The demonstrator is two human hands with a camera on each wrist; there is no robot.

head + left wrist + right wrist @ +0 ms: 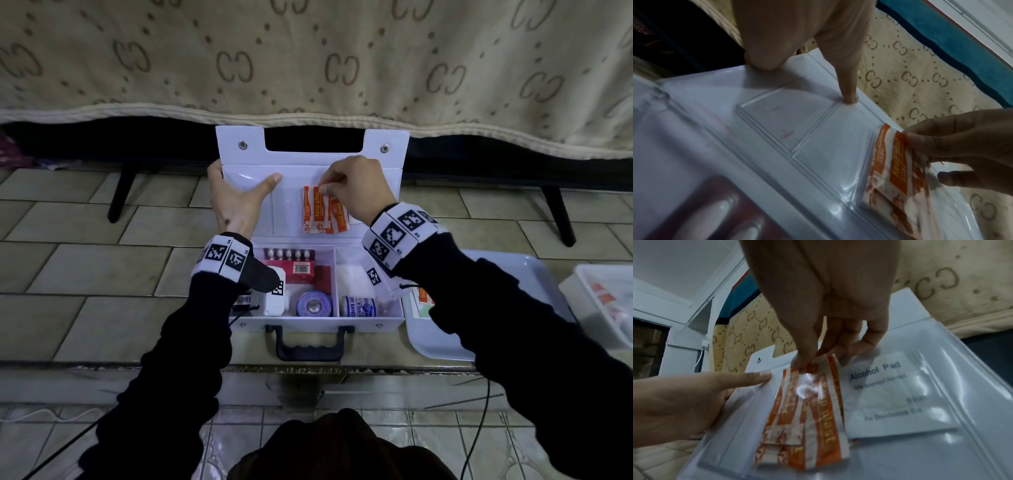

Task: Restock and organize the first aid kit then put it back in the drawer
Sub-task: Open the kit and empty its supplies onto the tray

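The white first aid kit lies open on the tiled floor with its lid standing up. My left hand grips the lid's left edge, thumb pressed on the clear pocket. My right hand pinches the top of several orange-and-white plaster strips that sit in a clear lid pocket. An alcohol pad fills the pocket beside them. The base holds a red box, a tape roll and a bandage roll.
A grey tray with a packet lies right of the kit, and a white bin stands further right. A beige patterned blanket hangs over the bed behind the lid. Black legs stand on the tiles.
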